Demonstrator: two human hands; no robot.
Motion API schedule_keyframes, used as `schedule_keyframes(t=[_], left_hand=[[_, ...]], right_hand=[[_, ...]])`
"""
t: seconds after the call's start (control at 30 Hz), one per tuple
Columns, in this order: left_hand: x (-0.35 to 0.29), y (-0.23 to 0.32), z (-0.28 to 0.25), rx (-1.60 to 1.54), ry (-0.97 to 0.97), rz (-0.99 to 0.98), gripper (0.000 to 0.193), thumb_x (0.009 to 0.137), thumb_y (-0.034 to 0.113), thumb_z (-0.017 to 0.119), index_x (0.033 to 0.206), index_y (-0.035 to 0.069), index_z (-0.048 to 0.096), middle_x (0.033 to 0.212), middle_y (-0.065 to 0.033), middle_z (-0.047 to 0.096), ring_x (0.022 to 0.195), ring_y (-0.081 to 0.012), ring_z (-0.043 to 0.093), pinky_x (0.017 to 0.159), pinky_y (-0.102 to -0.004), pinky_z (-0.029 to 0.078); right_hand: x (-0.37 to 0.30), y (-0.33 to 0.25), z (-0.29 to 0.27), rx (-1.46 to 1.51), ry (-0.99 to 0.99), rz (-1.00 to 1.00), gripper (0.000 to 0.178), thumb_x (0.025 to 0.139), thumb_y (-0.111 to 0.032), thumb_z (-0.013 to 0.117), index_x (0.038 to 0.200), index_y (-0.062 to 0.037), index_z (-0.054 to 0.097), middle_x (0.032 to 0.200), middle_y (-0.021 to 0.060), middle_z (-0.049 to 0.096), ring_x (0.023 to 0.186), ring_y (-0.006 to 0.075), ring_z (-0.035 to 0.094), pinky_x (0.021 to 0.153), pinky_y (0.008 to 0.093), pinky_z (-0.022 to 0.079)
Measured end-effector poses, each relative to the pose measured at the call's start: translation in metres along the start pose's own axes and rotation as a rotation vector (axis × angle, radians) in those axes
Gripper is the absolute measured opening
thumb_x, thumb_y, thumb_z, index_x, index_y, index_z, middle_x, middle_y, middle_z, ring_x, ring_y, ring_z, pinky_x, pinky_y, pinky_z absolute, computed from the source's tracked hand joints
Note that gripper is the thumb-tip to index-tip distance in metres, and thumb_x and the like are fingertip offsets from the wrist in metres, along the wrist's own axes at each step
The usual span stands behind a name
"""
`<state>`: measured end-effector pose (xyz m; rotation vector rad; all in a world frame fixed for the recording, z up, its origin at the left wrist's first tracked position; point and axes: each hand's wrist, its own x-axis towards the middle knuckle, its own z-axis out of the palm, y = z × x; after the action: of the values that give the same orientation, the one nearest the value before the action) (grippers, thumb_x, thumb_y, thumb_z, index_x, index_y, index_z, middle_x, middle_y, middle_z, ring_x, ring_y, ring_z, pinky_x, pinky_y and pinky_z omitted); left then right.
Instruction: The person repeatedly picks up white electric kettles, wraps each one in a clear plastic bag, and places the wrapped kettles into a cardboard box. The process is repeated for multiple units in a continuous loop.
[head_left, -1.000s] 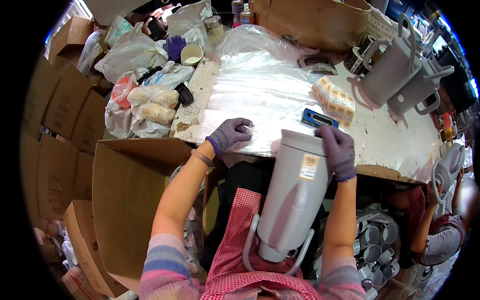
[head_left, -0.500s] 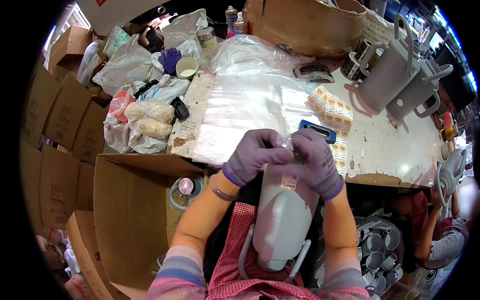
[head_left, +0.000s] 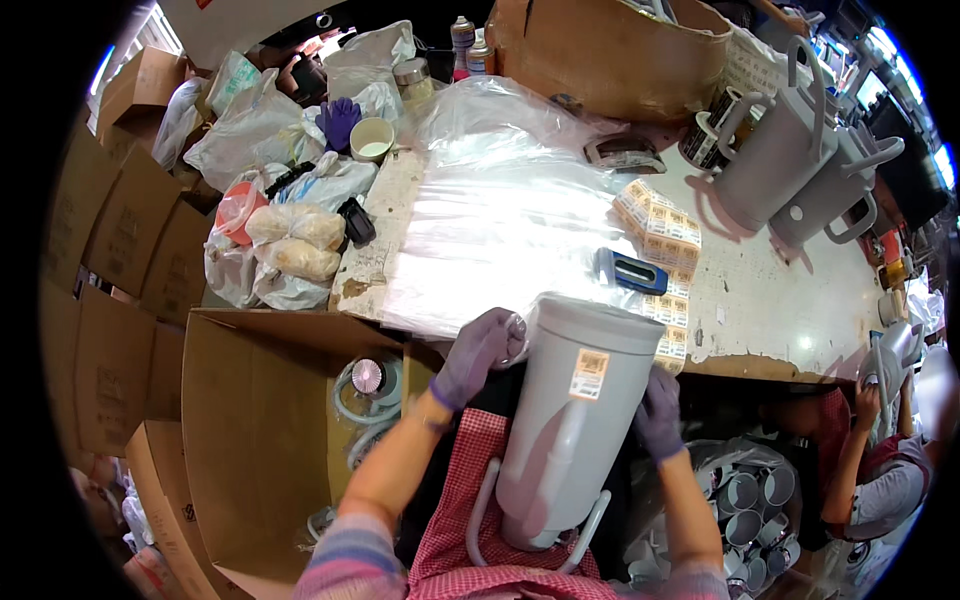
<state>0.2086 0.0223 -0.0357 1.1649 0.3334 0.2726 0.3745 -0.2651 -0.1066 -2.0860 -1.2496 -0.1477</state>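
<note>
Bearing an orange label (head_left: 589, 374), the smooth grey vessel (head_left: 528, 430) sits between hands (head_left: 478, 358) (head_left: 657, 415), left curled on film (head_left: 516, 328), right's grip unclear.

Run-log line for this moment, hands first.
left hand: pinching clear plastic | right hand: beside gray container, contact unclear | container: against checked apron, label showing | blue tool: by sticker strip

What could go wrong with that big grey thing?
The grey container might slip: it leans at a slant against the red checked apron, and the left hand seems to pinch clear plastic instead of holding it. That plastic looks thin, so it could tear if pulled hard. The blue tool lies on the table close to the container's top end, so a bump might knock it.
</note>
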Motion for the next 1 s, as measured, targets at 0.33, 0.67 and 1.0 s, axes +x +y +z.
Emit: schedule_keyframes(t=[0.33, 0.67, 1.0], left_hand=[[-0.085, 0.035, 0.111, 1.039, -0.005, 0.53, 0.054, 0.065, 0.024, 0.092, 0.097, 0.004, 0.053, 0.084, -0.0073, 0.052, 0.072, -0.0191, 0.058, 0.064, -0.031, 0.05], [-0.125, -0.039, 0.087, 0.492, 0.554, 0.294, 0.044, 0.074, 0.012, 0.082, 0.1, 0.005, 0.047, 0.088, -0.0014, 0.049, 0.079, -0.01, 0.051, 0.071, -0.0292, 0.046], [-0.115, 0.01, 0.041, 0.057, 0.585, 0.144, 0.04, 0.089, 0.016, 0.068, 0.119, -0.002, 0.048, 0.11, -0.0106, 0.06, 0.097, -0.0184, 0.058, 0.08, -0.0304, 0.05]], right_hand=[[-0.036, -0.029, -0.025, 0.357, -0.182, 0.014, 0.021, 0.075, 0.003, 0.059, 0.094, -0.0043, 0.065, 0.099, 0.0173, 0.066, 0.095, 0.0362, 0.064, 0.083, 0.0421, 0.052], [-0.07, -0.207, -0.082, 0.295, -0.193, 0.209, 0.076, 0.069, -0.032, 0.083, 0.129, 0.0009, 0.051, 0.132, 0.0245, 0.049, 0.128, 0.0481, 0.043, 0.111, 0.0546, 0.031], [-0.147, -0.161, -0.021, 1.357, 0.125, 0.739, 0.008, 0.088, -0.01, 0.059, 0.088, -0.0038, 0.054, 0.096, 0.008, 0.055, 0.097, 0.0209, 0.054, 0.093, 0.0386, 0.047]])
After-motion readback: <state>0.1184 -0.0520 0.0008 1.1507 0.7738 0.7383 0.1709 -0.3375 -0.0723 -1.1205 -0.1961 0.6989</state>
